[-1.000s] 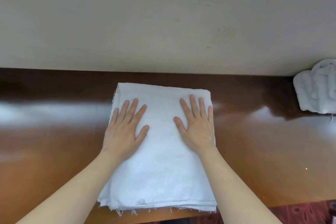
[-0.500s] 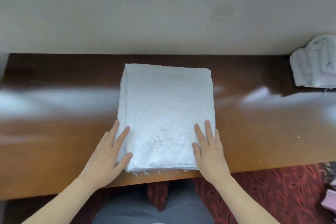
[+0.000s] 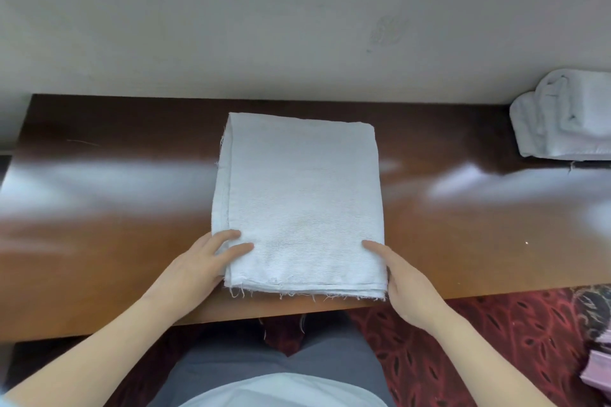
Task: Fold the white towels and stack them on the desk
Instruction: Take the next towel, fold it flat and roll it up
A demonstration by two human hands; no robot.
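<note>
- The plain off-white wall [image 3: 297, 10] fills the top of my view, right behind the desk.
- The glossy brown wooden desk [image 3: 115, 208] runs from side to side below the wall, its near edge just in front of my lap, with pale glare across the middle.
- The flat, folded white terry towel [image 3: 304, 195] lies in the centre of the desk as an upright rectangle. Its folded edge is toward the wall, and its frayed, layered open edge lies just inside the desk's near edge.
- The dark red patterned carpet [image 3: 496, 340] shows below the desk on my right.
- My grey trousers [image 3: 251, 373] show under the desk edge.
- The rumpled heap of white towels [image 3: 568, 119] sits at the far right of the desk against the wall, well apart from the folded one.
- My right hand [image 3: 410, 287] grips the near right corner of the folded towel. The thumb lies on top along the edge and the other fingers are hidden under the cloth.
- My left hand [image 3: 198, 268] pinches the near left corner. The thumb and forefinger lie on top and the remaining fingers are out of sight beneath the edge.
</note>
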